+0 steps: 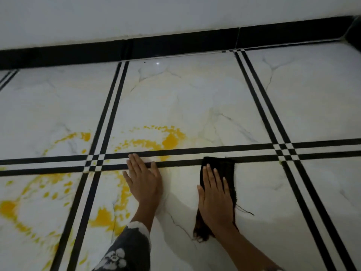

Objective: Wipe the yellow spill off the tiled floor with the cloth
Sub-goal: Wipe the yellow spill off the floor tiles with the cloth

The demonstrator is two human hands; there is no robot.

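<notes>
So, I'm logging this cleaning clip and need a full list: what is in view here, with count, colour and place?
yellow spill: many patches and drops, yellow, across the tiles around the left stripe crossing
cloth: one, black, flat on the floor right of the spill, its far end on a stripe
tiled floor: several tiles, white marbled, fills most of the view
stripes: paired lines, black, along the tile edges
skirting: one band, black, at the foot of the wall
wall: one, white, at the top
sleeve: one, dark with white flowers, on the left arm
left hand: flat on the floor beside the spill
right hand: flat on the cloth
</notes>
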